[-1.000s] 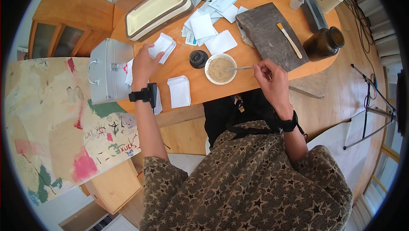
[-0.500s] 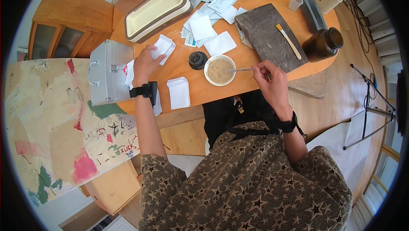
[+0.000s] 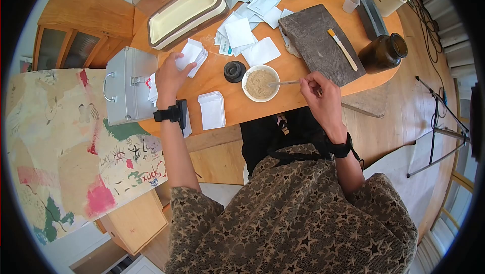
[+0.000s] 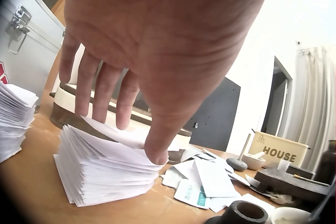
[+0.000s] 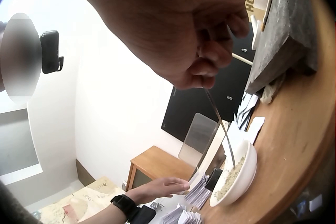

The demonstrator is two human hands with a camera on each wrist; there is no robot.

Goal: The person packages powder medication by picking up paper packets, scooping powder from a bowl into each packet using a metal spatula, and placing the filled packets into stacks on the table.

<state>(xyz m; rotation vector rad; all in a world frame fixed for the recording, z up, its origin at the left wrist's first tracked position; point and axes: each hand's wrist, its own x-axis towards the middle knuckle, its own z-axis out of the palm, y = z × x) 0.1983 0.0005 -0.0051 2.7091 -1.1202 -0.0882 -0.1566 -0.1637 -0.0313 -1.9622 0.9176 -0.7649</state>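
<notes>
The paper stack [image 4: 105, 176] lies at the fingertips [image 4: 123, 120] of the left hand [image 3: 172, 78]

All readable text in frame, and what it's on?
"HOUSE": cream box.
"XUCK", apparently, in red: painted board; its other scribbles unclear.
Emblem above HOUSE: too small.
Packet with turquoise print: too small.
Red mark on silver case: cut off, unreadable.

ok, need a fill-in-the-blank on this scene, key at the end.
1. The person's right hand holds a thin metal utensil that reaches into a round white ____ of beige powder.
2. The person's left hand is at a stack of ____ papers.
3. The rectangular cream box bears the printed word ____.
Missing words: bowl; white; HOUSE.
</notes>
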